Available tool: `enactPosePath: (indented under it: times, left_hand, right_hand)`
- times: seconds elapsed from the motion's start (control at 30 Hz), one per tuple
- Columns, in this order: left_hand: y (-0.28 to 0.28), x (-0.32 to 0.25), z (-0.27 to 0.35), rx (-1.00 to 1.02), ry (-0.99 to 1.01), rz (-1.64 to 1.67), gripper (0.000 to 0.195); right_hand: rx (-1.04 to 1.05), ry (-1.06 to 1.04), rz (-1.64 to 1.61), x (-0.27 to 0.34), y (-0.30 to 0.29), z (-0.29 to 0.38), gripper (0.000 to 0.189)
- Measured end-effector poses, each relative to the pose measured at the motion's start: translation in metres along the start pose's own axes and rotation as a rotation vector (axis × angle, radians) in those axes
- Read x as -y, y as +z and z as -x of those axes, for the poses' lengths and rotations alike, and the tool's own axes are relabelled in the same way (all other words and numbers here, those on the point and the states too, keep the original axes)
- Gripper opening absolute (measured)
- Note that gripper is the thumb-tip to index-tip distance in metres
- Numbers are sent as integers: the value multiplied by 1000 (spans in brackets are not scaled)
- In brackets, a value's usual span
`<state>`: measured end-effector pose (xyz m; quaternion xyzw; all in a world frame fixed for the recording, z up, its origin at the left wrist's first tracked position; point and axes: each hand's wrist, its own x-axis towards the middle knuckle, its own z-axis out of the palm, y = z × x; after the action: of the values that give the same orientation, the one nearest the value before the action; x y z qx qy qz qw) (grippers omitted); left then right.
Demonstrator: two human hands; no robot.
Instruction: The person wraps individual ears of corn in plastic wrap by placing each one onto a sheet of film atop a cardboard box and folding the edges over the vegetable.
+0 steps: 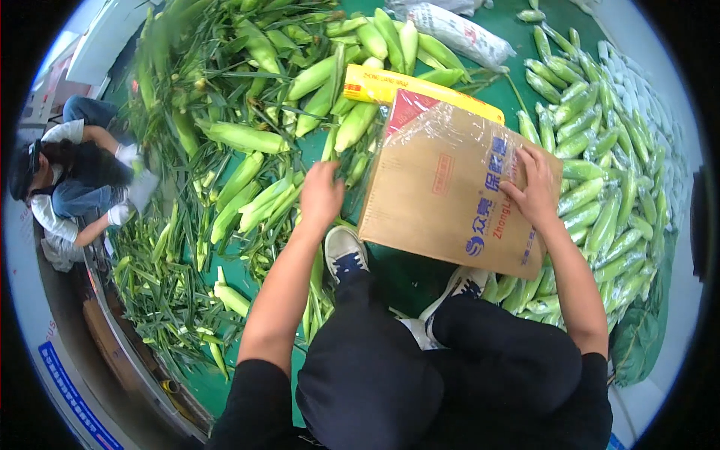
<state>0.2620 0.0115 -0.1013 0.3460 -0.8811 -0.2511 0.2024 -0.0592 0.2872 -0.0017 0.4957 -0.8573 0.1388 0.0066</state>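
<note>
A cardboard box (430, 183) with printing on it lies tilted in front of my knees, clear plastic film (467, 121) stretched over its far part. My right hand (531, 185) rests on its right side, fingers spread, touching the film and the cardboard. Left of the box, my left hand (322, 191) is curled among unwrapped corn ears in green husks (273, 199). A narrow green husk or stalk (329, 147) runs up to its fingers; whether they grip it is hidden. Against the box's far edge is a yellow printed carton (427, 93), partly covered.
Film-wrapped corn ears (610, 197) are heaped to the right. A large pile of husks and leaves (185, 101) spreads at the left over the green floor (236, 169). A co-worker (79, 174) in white gloves sits at the far left. A white plastic bag (455, 34) lies beyond the carton.
</note>
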Motion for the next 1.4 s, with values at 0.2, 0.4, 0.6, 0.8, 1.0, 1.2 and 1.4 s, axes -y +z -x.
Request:
enactPosePath:
  times: [0.2, 0.4, 0.6, 0.8, 1.0, 1.2, 1.4]
  left_hand:
    - [82, 14, -94, 22, 285, -128, 28]
    - [126, 12, -118, 14, 189, -540, 39]
    - [91, 1, -114, 236, -140, -471, 53]
    - [24, 27, -35, 316, -192, -461, 62]
    - [-17, 32, 13, 71, -157, -488, 56]
    - [-18, -74, -71, 148, 225, 401, 64]
    - [-2, -93, -97, 160, 425, 56, 33]
  right_hand:
    - [-81, -22, -21, -2, 27, 14, 49]
    - [-78, 46, -31, -8, 27, 25, 43]
    - [-81, 86, -68, -5, 25, 23, 44]
    - [-131, 180, -152, -7, 22, 26, 53]
    - [7, 39, -292, 2, 22, -12, 57]
    - [-130, -152, -276, -23, 34, -23, 25]
    - [-283, 179, -651, -25, 41, -9, 10]
